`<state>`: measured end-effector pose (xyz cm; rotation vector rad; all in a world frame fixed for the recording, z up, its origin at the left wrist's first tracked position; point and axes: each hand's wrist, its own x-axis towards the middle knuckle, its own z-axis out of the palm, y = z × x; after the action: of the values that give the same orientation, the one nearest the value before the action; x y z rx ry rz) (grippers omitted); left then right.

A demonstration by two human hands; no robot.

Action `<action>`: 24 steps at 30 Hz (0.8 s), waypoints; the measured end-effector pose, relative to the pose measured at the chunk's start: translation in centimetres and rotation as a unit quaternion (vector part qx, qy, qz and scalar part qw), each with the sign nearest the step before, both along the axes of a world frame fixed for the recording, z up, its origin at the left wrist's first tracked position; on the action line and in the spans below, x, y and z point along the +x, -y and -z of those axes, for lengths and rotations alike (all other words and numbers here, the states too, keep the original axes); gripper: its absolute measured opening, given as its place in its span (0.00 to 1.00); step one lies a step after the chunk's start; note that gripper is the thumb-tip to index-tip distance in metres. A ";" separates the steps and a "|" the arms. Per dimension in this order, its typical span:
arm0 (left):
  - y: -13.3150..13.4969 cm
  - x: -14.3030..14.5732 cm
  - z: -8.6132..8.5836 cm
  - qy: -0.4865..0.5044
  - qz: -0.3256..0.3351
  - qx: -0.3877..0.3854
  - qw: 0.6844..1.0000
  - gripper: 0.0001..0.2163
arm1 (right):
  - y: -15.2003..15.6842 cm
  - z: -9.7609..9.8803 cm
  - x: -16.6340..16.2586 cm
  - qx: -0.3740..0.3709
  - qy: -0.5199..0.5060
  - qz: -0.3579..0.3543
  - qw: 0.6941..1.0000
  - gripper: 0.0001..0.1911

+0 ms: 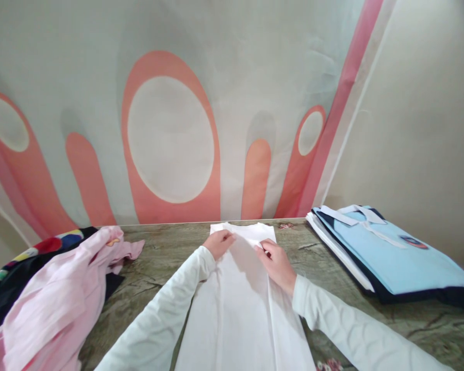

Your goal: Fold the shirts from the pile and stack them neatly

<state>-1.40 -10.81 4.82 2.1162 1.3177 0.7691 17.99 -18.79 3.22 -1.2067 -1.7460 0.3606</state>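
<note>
So a white garment (pixel 243 319) is lying lengthwise down the middle of the wood-look table (pixel 154 263), its far end reaching nearly to the back edge. The left hand (pixel 219 244) is pinching the cloth near that far end, thumb and fingers closed on it. The right hand (pixel 276 263) is doing the same just across from it, fingertips together on the fabric. Both arms are sitting in pale long sleeves. Over on the left, a rumpled pink garment (pixel 58 304) is lying partly on top of a black one with a multicolored band (pixel 46 245). On the right, a folded light-blue garment with white ties (pixel 394 252) is resting on dark and white cloth. Behind it all, a banner with pinkish-orange rounded shapes (pixel 170 210) is covering the wall.
</note>
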 end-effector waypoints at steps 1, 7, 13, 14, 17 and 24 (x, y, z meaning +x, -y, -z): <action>0.1 0.5 0.7 0.020 -0.010 -0.039 0.999 0.18 | 0.2 -0.2 0.0 0.005 -0.010 -0.002 1.000 0.14; -0.1 1.1 1.3 0.178 -0.071 -0.229 0.955 0.30 | 0.5 -0.7 -0.5 0.013 -0.012 -0.016 1.000 0.16; -0.4 1.3 1.6 0.101 -0.093 -0.135 0.981 0.20 | 0.1 0.1 -1.1 0.007 0.043 -0.044 0.998 0.16; -0.4 1.3 2.0 0.066 -0.099 -0.094 0.988 0.17 | 0.1 0.1 -1.1 0.003 0.051 -0.044 0.998 0.16; -0.7 1.3 3.0 0.013 -0.113 -0.023 0.993 0.07 | 0.2 -0.1 -1.0 -0.013 0.075 -0.074 0.994 0.13; -0.9 1.1 3.7 -0.011 -0.116 0.029 0.993 0.02 | -5.2 -0.4 4.6 -0.068 0.032 -0.099 0.992 0.15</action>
<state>-0.27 -9.92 1.10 2.0435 1.5914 0.8912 22.61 -13.60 3.66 -1.1543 -1.9291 0.5721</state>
